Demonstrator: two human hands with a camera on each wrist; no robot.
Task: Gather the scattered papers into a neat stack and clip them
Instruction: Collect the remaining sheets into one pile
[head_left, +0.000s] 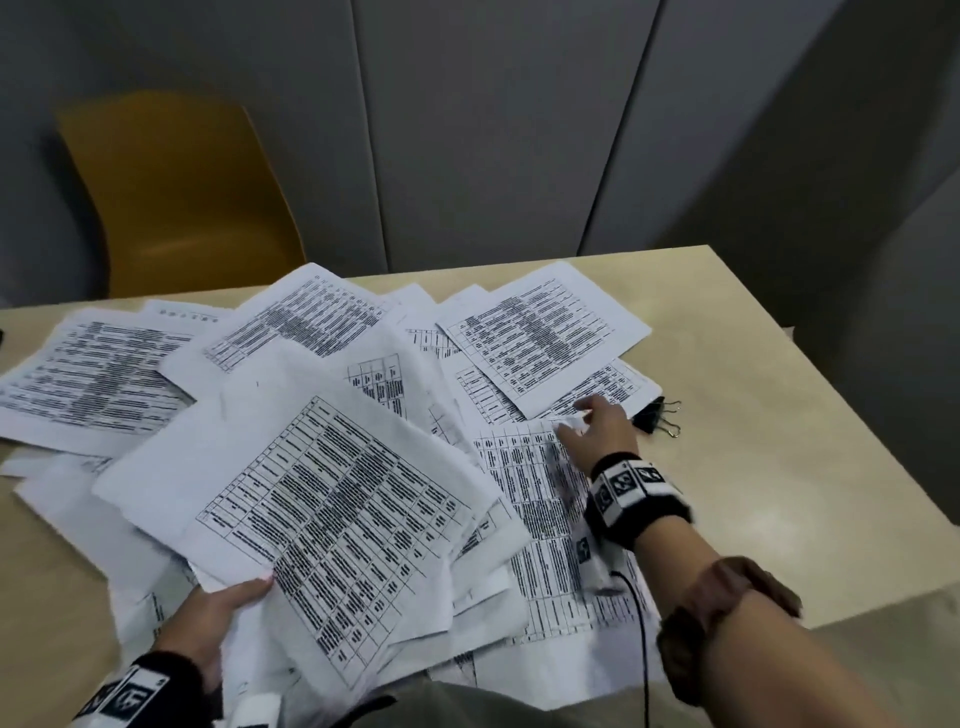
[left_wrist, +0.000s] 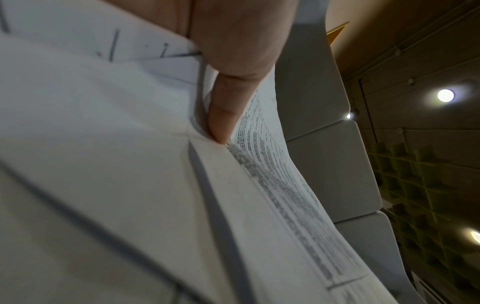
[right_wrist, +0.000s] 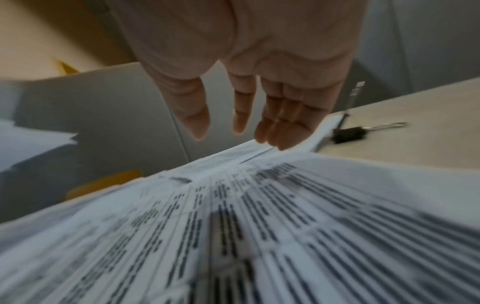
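The printed sheets carry ruled tables of dense dark text, too blurred to read in any view. They lie fanned and overlapping across the pale wood-grain surface, from its far left to right of centre, some hanging over the near edge.

The left hand has its grip closed on a bundle of sheets at the near left, thumb on top; the left wrist view shows a finger tucked between pages. The right hand is open, its straight fingers resting on the edge of a sheet right of centre. Both wrists wear black bands with square black-and-white markers, and the right forearm a brown strap.

Black binder clips with wire handles lie on the surface just right of the right hand, partly under a sheet's corner.

Beyond the far edge stand a mustard-yellow chair at the left and grey wall panels. Round ceiling lights show in the left wrist view.
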